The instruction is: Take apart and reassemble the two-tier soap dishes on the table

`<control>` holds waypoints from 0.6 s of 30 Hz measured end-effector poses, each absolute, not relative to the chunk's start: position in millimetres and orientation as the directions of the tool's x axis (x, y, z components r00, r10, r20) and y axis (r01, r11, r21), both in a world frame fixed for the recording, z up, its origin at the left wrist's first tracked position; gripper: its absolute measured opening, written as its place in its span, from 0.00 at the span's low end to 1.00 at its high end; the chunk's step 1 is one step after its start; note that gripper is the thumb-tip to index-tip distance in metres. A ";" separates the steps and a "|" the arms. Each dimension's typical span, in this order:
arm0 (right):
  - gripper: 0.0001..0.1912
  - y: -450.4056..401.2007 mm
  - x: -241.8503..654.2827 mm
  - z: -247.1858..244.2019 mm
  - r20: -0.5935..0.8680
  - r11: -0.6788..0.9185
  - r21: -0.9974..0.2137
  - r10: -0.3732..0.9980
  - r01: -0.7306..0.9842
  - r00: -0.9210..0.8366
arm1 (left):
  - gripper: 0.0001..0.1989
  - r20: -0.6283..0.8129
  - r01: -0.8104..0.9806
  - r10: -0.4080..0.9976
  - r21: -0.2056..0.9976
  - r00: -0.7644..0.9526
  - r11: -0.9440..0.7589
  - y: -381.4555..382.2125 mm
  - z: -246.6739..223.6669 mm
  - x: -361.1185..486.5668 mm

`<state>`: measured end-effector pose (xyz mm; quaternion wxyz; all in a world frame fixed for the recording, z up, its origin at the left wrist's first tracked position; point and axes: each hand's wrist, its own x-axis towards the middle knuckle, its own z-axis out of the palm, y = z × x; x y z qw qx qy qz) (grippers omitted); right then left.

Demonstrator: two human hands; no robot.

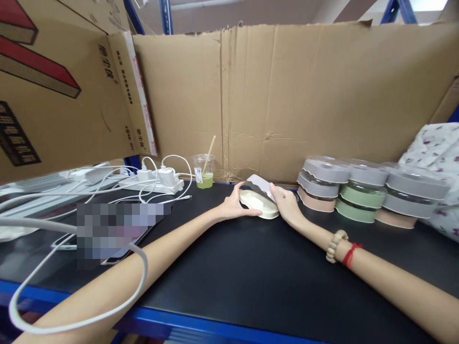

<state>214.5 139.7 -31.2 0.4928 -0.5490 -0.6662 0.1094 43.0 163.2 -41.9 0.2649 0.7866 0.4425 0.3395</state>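
Near the back of the black table, my left hand (233, 205) has its thumb and fingers curved round the left side of a shallow cream oval dish (268, 208). My right hand (288, 206) grips a pale lilac piece with a dark underside (261, 183), tilted up behind and above the dish. The right fingers lie over its right edge, close to the dish's right end. What the dish holds, if anything, is too small to make out. On my right wrist are a beaded bracelet and a red cord.
Stacked grey, green and pink scalloped containers with clear lids (360, 198) stand at right. A plastic cup of green drink with a straw (205, 179) is behind left. White chargers and cables (167, 177) and a blurred-out device (124, 234) lie left. Cardboard (179, 95) walls the back.
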 end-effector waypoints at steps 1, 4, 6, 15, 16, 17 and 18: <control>0.32 140.9 215.6 -31.3 0.528 0.360 -0.694 0.843 0.623 0.101 | 0.50 0.330 0.523 0.854 0.683 0.402 -0.510 162.3 -41.3 43.1; 0.31 143.1 217.4 -34.8 0.498 0.338 -0.668 0.865 0.663 0.060 | 0.41 0.347 0.575 0.818 0.586 0.460 -0.572 159.7 -41.5 46.3; 0.25 142.4 216.7 -38.6 0.502 0.348 -0.593 0.865 0.726 -0.005 | 0.32 0.310 0.630 0.828 0.540 0.467 -0.557 159.6 -42.6 49.7; 0.22 132.7 214.2 -40.8 0.471 0.426 -0.305 0.845 0.852 -0.254 | 0.26 0.252 0.690 0.966 0.690 0.052 -0.217 173.5 -37.7 44.3; 0.21 132.4 214.6 -39.5 0.464 0.404 -0.273 0.850 0.873 -0.249 | 0.27 0.262 0.661 0.965 0.727 -0.015 -0.187 174.8 -37.3 41.4; 0.21 132.1 214.8 -38.4 0.461 0.386 -0.240 0.853 0.891 -0.246 | 0.27 0.266 0.632 0.960 0.759 -0.082 -0.156 175.7 -37.1 38.7; 0.21 131.8 214.9 -37.4 0.458 0.372 -0.210 0.854 0.904 -0.245 | 0.27 0.268 0.608 0.953 0.784 -0.144 -0.128 176.1 -36.9 36.3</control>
